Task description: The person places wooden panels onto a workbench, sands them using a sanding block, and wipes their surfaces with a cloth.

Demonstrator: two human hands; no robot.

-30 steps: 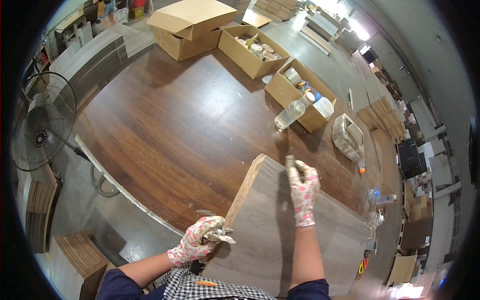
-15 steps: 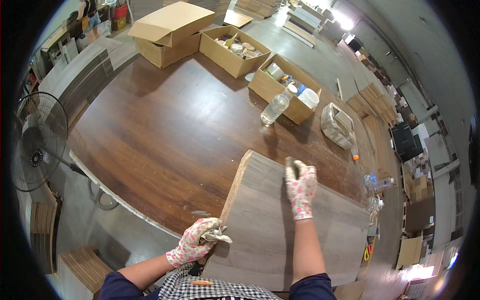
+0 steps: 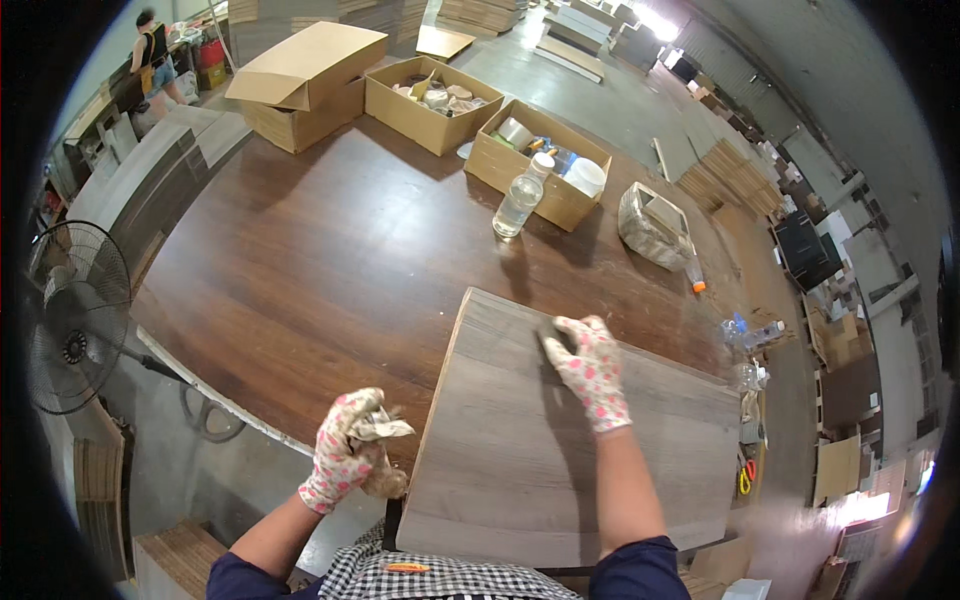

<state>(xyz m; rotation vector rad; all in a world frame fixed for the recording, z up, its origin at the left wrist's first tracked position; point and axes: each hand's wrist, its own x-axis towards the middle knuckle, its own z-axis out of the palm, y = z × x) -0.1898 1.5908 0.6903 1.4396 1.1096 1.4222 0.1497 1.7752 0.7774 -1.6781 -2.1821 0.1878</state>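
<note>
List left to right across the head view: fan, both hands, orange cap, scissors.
Black-caged fan → left hand → right hand → orange bottle cap → red-and-yellow scissors.

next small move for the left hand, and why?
I'd probably bring the left hand rightward so its crumpled pale wad meets the left edge of the grey wood-grain board. The wad is gripped but sits just left of that edge, while the right hand is at the board's far part, leaving the left edge within easy reach.
</note>
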